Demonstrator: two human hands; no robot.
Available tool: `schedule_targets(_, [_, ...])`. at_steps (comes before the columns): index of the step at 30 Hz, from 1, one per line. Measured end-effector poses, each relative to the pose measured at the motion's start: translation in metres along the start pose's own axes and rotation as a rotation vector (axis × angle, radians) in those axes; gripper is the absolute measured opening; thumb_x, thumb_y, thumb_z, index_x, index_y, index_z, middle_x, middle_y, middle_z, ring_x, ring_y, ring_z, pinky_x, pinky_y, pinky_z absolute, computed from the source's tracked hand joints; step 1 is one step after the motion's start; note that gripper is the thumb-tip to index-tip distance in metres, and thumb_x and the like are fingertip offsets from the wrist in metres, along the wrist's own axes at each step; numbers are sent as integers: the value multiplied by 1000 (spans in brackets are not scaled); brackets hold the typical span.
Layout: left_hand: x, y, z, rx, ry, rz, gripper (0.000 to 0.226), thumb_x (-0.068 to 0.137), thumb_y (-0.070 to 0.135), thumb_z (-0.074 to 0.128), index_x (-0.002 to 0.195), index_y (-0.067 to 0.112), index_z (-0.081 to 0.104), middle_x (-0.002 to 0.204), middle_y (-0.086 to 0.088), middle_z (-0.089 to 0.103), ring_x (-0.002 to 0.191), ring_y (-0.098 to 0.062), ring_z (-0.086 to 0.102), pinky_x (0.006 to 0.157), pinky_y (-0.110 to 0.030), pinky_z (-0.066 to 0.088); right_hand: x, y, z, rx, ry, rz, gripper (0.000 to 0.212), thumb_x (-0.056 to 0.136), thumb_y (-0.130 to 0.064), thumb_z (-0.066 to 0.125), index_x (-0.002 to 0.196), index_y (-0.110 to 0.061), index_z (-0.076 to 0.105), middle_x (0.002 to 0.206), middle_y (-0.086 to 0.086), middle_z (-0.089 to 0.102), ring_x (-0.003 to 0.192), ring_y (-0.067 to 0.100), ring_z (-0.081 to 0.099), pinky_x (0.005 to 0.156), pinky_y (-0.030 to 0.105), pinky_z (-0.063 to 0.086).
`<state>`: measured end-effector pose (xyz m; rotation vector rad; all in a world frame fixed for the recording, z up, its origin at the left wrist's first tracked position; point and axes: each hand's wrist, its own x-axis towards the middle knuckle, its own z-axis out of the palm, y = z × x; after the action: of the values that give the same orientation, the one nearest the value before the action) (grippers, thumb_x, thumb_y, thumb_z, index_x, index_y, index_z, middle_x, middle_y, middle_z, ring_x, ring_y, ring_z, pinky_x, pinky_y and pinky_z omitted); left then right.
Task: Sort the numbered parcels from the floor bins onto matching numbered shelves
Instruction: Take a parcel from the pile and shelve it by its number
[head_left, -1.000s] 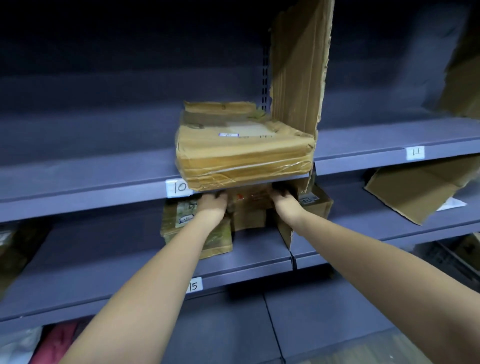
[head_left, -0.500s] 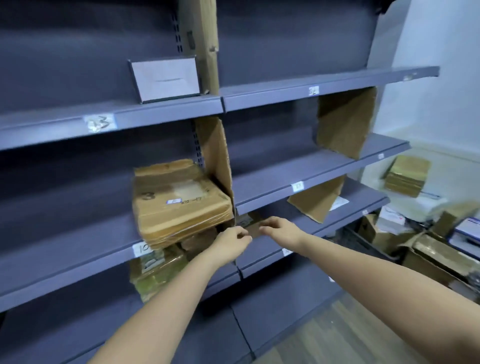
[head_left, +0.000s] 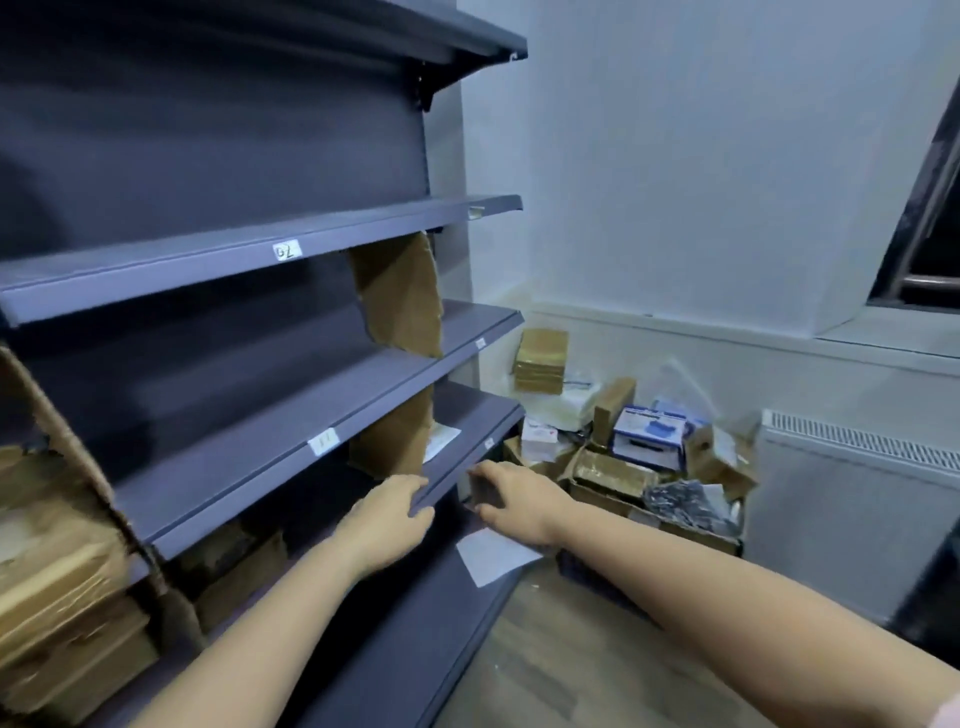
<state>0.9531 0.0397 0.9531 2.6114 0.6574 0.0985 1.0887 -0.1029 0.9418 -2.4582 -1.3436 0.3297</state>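
- Now the view is lying further right than half a second ago: the taped parcels (head_left: 57, 597) are sitting at the left edge, partly cut off, while the pile of boxes (head_left: 639, 457) on the floor by the wall is filling the middle right.
- Left hand (head_left: 387, 525) is reaching forward with fingers loosely curved, holding nothing; earlier it was closer to the stacked parcels, and its fingertips are now lying near the front lip of the lower shelf (head_left: 457, 457).
- Right hand (head_left: 514, 496) is stretching out with fingers spread around a small dark shape (head_left: 483, 493); whether it is gripping this or merely passing in front of it cannot be told, since motion blur is smearing the outline.
- Cardboard dividers (head_left: 400, 296) are standing upright on two shelves, the lower one partly hidden behind a shelf edge.
- Shelf labels are showing handwriting: one (head_left: 287, 250) is possibly reading "02" or "20"; another (head_left: 323, 441) is appearing as "11".
- White paper sheet (head_left: 493, 556) is lying on the bottom shelf, just below the right wrist.
- Blue-and-white carton (head_left: 649, 436) in the pile is bearing print too blurred to read.
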Motion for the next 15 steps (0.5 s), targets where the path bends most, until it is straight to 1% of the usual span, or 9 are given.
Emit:
schedule_targets(2, [25,25,16,38,9,59,49,97,30,49,144,18,42,149,4,41,136,-15,39,108,-25,31,1,38,-12,-86,21,-5,54,92,-34,53,141,-17,38,137,12,49,122,34,49,96,42,44])
schedule_targets(4, [51,52,33,71,8,104,48,98,29,47,144,18,42,149,3,41,137,-15,37,109,-25,30,1,77,-25,-156,25,-7,55,92,-33,52,142,-17,37,139,12,48,123,34,49,97,40,43])
schedule_targets(8, [109,108,66,175,-43,145,53,99,34,43,149,19,34,156,-1,31,143,-19,29,117,-36,23,5,157,-54,-291,14,-4,59,93,-31,50,148,-18,31,144,11,44,127,32,46,100,40,41])
schedule_targets(11, [148,151,85,226,-64,204,53,99,32,42,149,17,34,155,-2,32,142,-22,30,117,-39,23,9,212,-71,-320,30,13,58,94,-32,48,148,-20,31,148,8,41,130,30,44,102,39,40])
schedule_targets(13, [172,176,98,263,-99,248,52,98,30,42,148,16,34,155,-3,32,140,-22,33,116,-38,24,11,244,-79,-328,14,41,57,94,-33,48,148,-21,31,149,7,41,130,29,44,103,39,40])
schedule_targets(15, [200,196,109,278,-128,283,52,98,30,41,147,17,36,153,-3,34,137,-23,35,114,-37,28,15,276,-87,-322,11,76,59,94,-34,49,148,-21,30,149,6,40,131,28,43,104,40,40])
